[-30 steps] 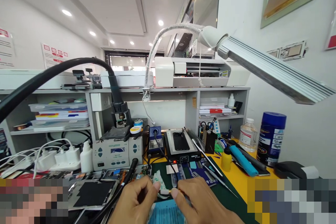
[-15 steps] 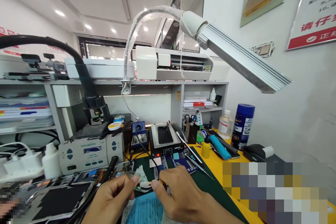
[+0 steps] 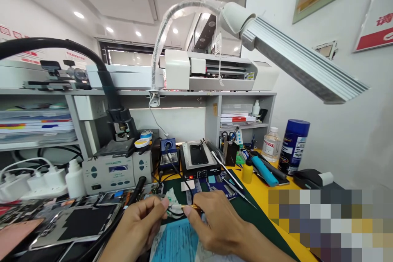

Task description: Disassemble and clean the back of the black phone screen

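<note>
My left hand (image 3: 143,223) is closed in a pinch at the lower centre; whatever lies between its fingertips is too small to make out. To its right, my right hand (image 3: 215,223) grips a slim golden tool (image 3: 187,206), which points left toward the left fingertips. Behind the fingers lies a crumpled whitish-green wrapper (image 3: 171,197) on the dark green mat (image 3: 245,208). Below and between the hands is a blue sheet (image 3: 176,243) with dark writing. A black cable runs down behind the right hand.
A heating plate (image 3: 199,159) carries a dark phone. Left of it are a soldering station (image 3: 168,157) and a grey control unit (image 3: 118,174). Phone parts (image 3: 86,221) cover the left side. A yellow bottle (image 3: 247,172) and a blue can (image 3: 294,147) stand right. A lamp (image 3: 301,57) hangs overhead.
The view has shifted left, so the surroundings appear farther right. Both hands remain close together in similar poses, and the golden tool shows more clearly between them.
</note>
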`<action>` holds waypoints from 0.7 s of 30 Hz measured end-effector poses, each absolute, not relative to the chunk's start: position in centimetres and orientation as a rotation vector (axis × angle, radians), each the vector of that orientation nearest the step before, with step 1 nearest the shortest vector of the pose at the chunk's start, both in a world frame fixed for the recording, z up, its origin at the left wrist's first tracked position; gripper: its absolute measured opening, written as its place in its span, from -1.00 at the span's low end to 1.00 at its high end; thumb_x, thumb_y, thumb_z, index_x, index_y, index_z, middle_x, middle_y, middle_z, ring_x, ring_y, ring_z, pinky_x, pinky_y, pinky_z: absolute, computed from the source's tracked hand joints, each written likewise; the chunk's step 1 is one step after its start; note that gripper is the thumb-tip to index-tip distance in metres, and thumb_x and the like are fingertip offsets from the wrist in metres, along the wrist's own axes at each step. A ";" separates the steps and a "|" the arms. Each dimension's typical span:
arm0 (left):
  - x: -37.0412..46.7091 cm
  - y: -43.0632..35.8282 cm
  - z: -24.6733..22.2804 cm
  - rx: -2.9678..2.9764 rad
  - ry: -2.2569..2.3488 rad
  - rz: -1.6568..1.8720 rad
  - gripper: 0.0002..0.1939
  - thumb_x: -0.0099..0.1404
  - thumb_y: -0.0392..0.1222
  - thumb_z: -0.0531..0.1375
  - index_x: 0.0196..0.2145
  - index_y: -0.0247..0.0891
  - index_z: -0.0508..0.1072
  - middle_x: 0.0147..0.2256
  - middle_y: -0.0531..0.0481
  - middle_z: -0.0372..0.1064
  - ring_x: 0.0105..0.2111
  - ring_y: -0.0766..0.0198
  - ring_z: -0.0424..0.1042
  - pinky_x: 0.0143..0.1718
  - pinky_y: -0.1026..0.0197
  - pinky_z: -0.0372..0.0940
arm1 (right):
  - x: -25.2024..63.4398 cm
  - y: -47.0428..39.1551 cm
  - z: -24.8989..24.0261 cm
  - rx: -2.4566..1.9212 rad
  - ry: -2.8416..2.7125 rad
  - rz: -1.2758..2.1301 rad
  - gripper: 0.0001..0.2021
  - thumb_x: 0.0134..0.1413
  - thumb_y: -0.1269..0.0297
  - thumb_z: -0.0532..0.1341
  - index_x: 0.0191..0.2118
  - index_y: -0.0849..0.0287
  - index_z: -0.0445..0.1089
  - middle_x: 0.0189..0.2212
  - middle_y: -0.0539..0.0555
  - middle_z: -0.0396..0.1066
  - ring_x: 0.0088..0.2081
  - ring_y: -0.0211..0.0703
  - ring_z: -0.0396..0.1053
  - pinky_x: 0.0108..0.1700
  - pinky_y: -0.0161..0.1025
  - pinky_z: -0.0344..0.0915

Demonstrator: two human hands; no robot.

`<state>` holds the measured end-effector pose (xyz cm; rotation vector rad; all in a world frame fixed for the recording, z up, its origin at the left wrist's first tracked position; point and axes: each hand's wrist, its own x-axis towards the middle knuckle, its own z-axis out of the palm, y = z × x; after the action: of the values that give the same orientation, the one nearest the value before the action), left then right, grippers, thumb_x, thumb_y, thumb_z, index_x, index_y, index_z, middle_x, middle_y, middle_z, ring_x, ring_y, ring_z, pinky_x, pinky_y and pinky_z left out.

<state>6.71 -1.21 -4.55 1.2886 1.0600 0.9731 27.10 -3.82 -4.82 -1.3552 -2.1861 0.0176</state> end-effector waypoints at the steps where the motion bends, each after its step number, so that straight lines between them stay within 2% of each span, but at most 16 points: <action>1: 6.6 -1.2 -4.6 1.302 1.057 0.965 -0.45 0.04 0.35 0.28 -0.58 -0.22 0.29 -0.75 0.27 -0.08 -0.72 0.49 -0.20 -0.68 0.35 -0.29 | 27.1 -3.8 -4.8 -1.355 -2.192 0.024 -0.66 0.31 0.12 0.03 -0.49 0.13 0.14 -0.56 -0.03 0.32 -0.52 -0.26 0.16 -0.43 -0.22 -0.16; 5: 6.4 -1.2 -4.6 1.441 1.066 0.941 -0.46 0.16 0.36 0.19 -0.55 -0.21 0.27 -0.70 0.26 -0.13 -0.67 0.44 -0.21 -0.64 0.32 -0.25 | 27.2 -3.8 -4.7 -1.356 -2.219 0.055 -0.65 0.35 0.12 -0.01 -0.48 0.13 0.15 -0.57 -0.05 0.30 -0.54 -0.26 0.11 -0.43 -0.21 -0.18; 9: 6.1 -1.7 -4.2 1.755 1.120 1.002 -0.48 0.31 0.27 0.07 -0.56 -0.21 0.19 -0.55 0.15 -0.02 -0.51 0.33 0.00 -0.49 0.30 -0.01 | 27.2 -3.9 -4.5 -1.370 -2.239 0.088 -0.61 0.39 0.10 -0.06 -0.49 0.13 0.13 -0.58 -0.06 0.25 -0.53 -0.26 0.11 -0.42 -0.22 -0.16; 11: 6.1 -1.9 -4.0 1.866 1.145 1.007 -0.49 0.35 0.24 0.02 -0.56 -0.20 0.14 -0.51 0.12 0.00 -0.45 0.29 0.04 -0.41 0.28 0.03 | 27.2 -4.0 -4.4 -1.374 -2.249 0.105 -0.58 0.41 0.09 -0.09 -0.49 0.13 0.12 -0.59 -0.07 0.22 -0.53 -0.26 0.12 -0.42 -0.23 -0.14; 17: 6.1 -2.1 -4.2 1.891 1.127 1.051 -0.48 0.36 0.23 0.02 -0.59 -0.19 0.15 -0.57 0.13 -0.02 -0.50 0.29 0.02 -0.45 0.26 0.00 | 27.2 -4.2 -4.2 -1.375 -2.264 0.132 -0.56 0.43 0.08 -0.13 -0.49 0.13 0.09 -0.57 -0.07 0.18 -0.51 -0.25 0.15 -0.39 -0.23 -0.11; 21: 6.3 -2.1 -4.2 1.724 1.147 1.054 -0.44 0.30 0.27 0.07 -0.64 -0.20 0.20 -0.65 0.18 -0.09 -0.61 0.36 -0.09 -0.57 0.25 -0.15 | 27.1 -4.3 -4.1 -1.380 -2.258 0.126 -0.58 0.42 0.08 -0.14 -0.48 0.13 0.10 -0.55 -0.06 0.21 -0.49 -0.23 0.18 -0.38 -0.21 -0.10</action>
<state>6.32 -2.15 -4.24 1.7238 1.1473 1.0539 27.13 -4.25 -4.11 -1.3802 -2.2579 0.1256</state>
